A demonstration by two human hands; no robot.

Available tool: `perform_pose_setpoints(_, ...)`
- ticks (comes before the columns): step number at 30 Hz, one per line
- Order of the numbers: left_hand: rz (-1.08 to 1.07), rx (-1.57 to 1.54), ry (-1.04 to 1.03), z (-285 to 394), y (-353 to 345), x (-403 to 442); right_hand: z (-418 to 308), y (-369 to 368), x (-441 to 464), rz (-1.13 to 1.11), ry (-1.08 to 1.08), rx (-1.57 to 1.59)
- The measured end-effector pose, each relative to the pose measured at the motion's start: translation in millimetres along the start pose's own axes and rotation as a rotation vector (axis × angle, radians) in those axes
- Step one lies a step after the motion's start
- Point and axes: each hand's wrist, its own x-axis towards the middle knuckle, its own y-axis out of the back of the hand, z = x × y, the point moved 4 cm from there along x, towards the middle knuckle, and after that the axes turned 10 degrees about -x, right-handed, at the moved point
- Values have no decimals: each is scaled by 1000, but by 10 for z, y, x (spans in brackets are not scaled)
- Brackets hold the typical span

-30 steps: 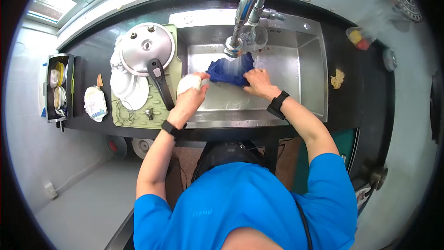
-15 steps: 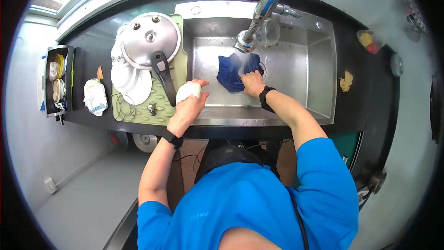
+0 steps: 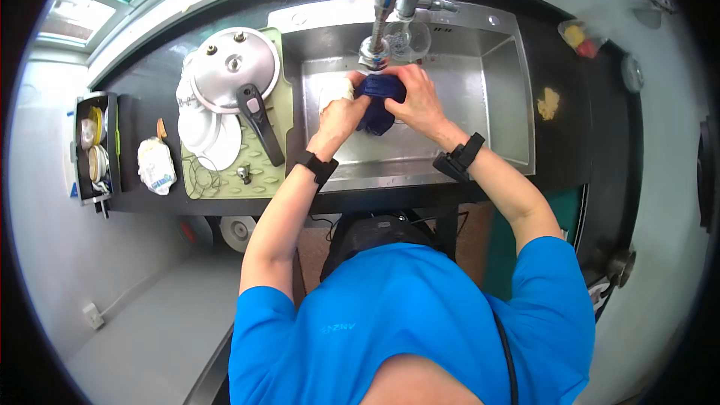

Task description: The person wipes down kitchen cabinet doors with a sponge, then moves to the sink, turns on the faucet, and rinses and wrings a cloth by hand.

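A dark blue cloth (image 3: 380, 109) is bunched up between my two hands, right below the faucet head (image 3: 374, 54) over the sink. My left hand (image 3: 342, 118) grips its left side, fingers closed on the fabric. Around the back of that hand sits a white, padded-looking wrap (image 3: 335, 91). On the other side, my right hand (image 3: 421, 105) pinches the cloth between thumb and fingers. Black bands circle both wrists. The lower part of the cloth hangs down into the basin.
A steel sink (image 3: 465, 105) surrounds my hands, with a clear bowl (image 3: 409, 40) at its back. Left of it, a green drying mat (image 3: 277, 180) bears a pressure cooker lid (image 3: 225, 79) and white dishes (image 3: 199, 131). A yellowish crumpled piece (image 3: 548, 104) lies on the right counter.
My left hand has moved from the sink's left edge onto the cloth. The cloth, spread on the sink bottom before, is now gathered and raised toward the faucet by both hands.
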Motion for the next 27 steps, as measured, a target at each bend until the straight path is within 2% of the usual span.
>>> perform_pose_setpoints(1, 65, -144, 100, -93, -27, 43, 86, -96, -103, 17, -12, 2)
perform_pose_setpoints(2, 172, -90, 65, -136, -29, 54, 302, -334, -244, -142, -357, 261)
perform_pose_setpoints(3, 155, -73, 57, -109, -58, 44, 357, -448, -351, -303, -694, 531)
perform_pose_setpoints(4, 181, -93, 103, -119, -70, -6, 287, -537, -489, -509, -944, 1136)
perform_pose_setpoints(5, 207, -112, 149, -133, -83, -41, 298, -609, -465, -489, -948, 1160)
perform_pose_setpoints(7, 154, -24, 78, -161, -119, -117, 177, -1009, -554, -728, -1403, 1729)
perform_pose_setpoints(8, 94, 30, -16, -88, -128, -176, 142, -1128, -477, -626, -1234, 1949)
perform_pose_setpoints(9, 34, 81, -113, 14, -131, -238, 190, -1309, -407, -610, -1229, 1975)
perform_pose_setpoints(11, -64, 145, -95, 163, -83, -402, 320, -1705, -213, -567, -1356, 2205)
perform_pose_setpoints(13, -76, 191, -187, 336, 9, -461, 393, -1814, -129, -553, -1362, 2135)
perform_pose_setpoints(15, -143, 221, -46, 496, 109, -550, 415, -1819, -120, -530, -1402, 2035)
perform_pose_setpoints(16, -157, 208, -1, 565, 154, -596, 461, -1890, -135, -529, -1315, 2141)
perform_pose_setpoints(20, -222, 176, -10, 833, 337, -617, 581, -2193, -205, -554, -1240, 2241)
perform_pose_setpoints(22, -189, 86, 2, 702, 470, -494, 625, -2407, -295, -465, -1240, 2181)
perform_pose_setpoints(23, -151, -5, 14, 635, 535, -416, 613, -2452, -373, -566, -1412, 2124)
perform_pose_setpoints(24, -108, -16, 56, 565, 604, -298, 586, -2331, -439, -560, -1367, 2019)
perform_pose_setpoints(25, -85, 68, -16, 577, 637, -150, 526, -2189, -479, -562, -1315, 1917)
perform_pose_setpoints(27, 46, 133, -200, 699, 580, 37, 327, -1911, -453, -619, -1341, 1953)
